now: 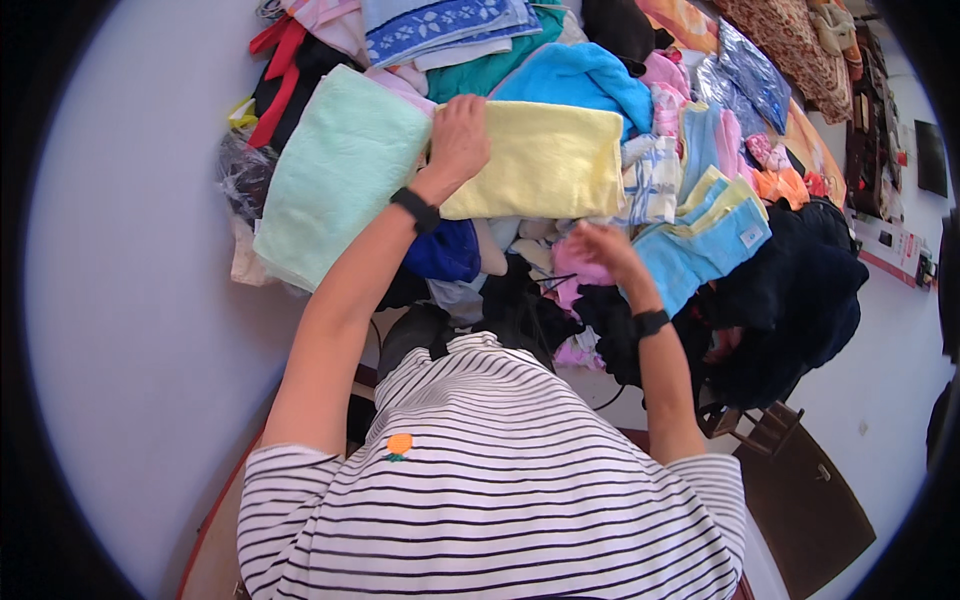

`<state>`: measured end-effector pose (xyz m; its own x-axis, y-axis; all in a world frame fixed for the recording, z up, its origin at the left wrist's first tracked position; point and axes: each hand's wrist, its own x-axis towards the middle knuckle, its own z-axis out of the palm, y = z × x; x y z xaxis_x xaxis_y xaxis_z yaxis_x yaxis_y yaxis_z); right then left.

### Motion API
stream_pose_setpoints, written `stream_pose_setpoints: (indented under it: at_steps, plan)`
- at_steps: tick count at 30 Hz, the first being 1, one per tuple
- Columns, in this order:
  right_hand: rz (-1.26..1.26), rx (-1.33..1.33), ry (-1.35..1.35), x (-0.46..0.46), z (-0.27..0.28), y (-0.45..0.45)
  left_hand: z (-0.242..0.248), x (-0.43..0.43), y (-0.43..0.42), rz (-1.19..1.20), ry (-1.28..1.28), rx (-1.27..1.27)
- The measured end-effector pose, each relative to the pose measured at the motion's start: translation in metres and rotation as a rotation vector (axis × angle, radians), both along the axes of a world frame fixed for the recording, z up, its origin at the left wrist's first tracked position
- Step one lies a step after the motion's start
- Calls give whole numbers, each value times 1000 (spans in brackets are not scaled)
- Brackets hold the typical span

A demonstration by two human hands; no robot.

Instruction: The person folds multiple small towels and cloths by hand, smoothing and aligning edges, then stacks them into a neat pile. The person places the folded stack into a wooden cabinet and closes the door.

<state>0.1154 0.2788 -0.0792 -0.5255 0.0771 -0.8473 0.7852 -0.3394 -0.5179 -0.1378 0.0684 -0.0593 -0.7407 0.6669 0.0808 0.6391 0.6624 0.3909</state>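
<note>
A folded yellow towel (551,161) lies across the pile of cloth in front of me. My left hand (459,142) rests over its left end, fingers reaching to the upper edge; the thumb is hidden, so a grip cannot be made out. Just left of that hand lies a folded mint-green towel (345,169). My right hand (604,244), slightly blurred, hovers below the yellow towel's lower right corner with fingers apart and nothing visible in them. Under it is a pink cloth (577,266). Folded blue and yellow towels (697,240) lie right of this hand.
Behind the yellow towel are a bright blue towel (577,79) and a blue-and-white patterned towel (450,30). Dark clothing (795,292) heaps up at the right. A plastic-wrapped packet (754,75) lies at the far right. A wooden stool (757,427) stands on the floor.
</note>
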Motion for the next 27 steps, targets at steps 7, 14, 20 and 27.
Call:
stream_pose_setpoints:
  at_steps: [7, 14, 20, 27]
  plan:
    - [-625, -230, 212, -6, -38, -48, -17, 0, 13, 1, -25, -389]
    - [-659, -474, 276, -16, -29, -79, 18, 29, 13, -128, -681, -122]
    - [-702, -524, 642, -48, 34, -91, 96, 8, -29, -40, -1437, 640]
    - [-439, -567, 978, -126, 121, -133, 211, -32, -157, -13, -1149, 721]
